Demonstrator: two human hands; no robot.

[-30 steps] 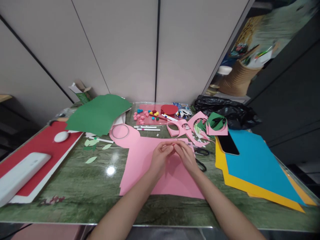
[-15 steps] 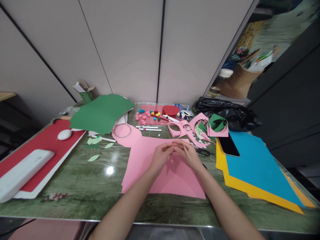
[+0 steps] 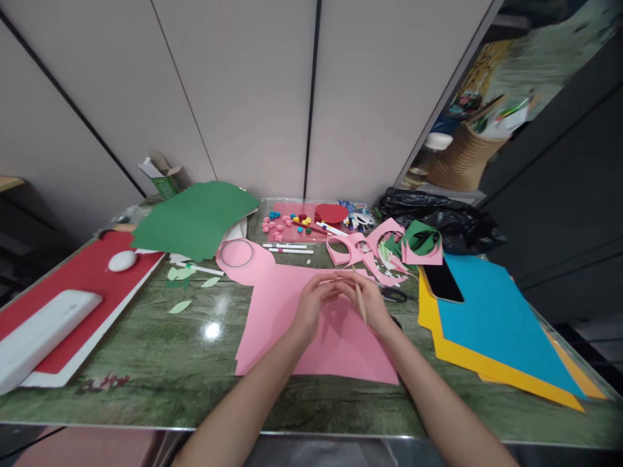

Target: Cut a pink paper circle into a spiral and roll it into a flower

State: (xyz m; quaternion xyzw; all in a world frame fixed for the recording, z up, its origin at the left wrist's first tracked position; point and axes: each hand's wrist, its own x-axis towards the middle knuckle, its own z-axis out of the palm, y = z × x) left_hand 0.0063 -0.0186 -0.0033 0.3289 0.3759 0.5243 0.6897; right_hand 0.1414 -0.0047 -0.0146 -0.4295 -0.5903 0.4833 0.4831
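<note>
Over the pink paper sheet (image 3: 277,324), both hands meet at the fingertips. My left hand (image 3: 314,301) has its fingers curled and pressed together; whatever is pinched there is too small or hidden to name. My right hand (image 3: 367,301) is bent against it, with a slim beige wooden stick (image 3: 360,301) lying across it, its pointed end toward the wrist. A pink paper piece with rounded lobes (image 3: 263,263) lies just beyond the sheet, a thin ring (image 3: 237,253) on it. Dark-handled scissors (image 3: 393,295) rest right of my right hand.
Pink paper offcuts (image 3: 389,227) and a phone (image 3: 442,279) lie to the right, beside blue paper (image 3: 491,311). A tray of small coloured clay pieces (image 3: 287,227) sits at the back. Green paper (image 3: 195,220), leaf cutouts (image 3: 181,307) and a white device (image 3: 58,331) are left.
The wooden stick now shows across my right hand, where it was not visible before. My fingers have shifted slightly while staying together over the pink sheet.
</note>
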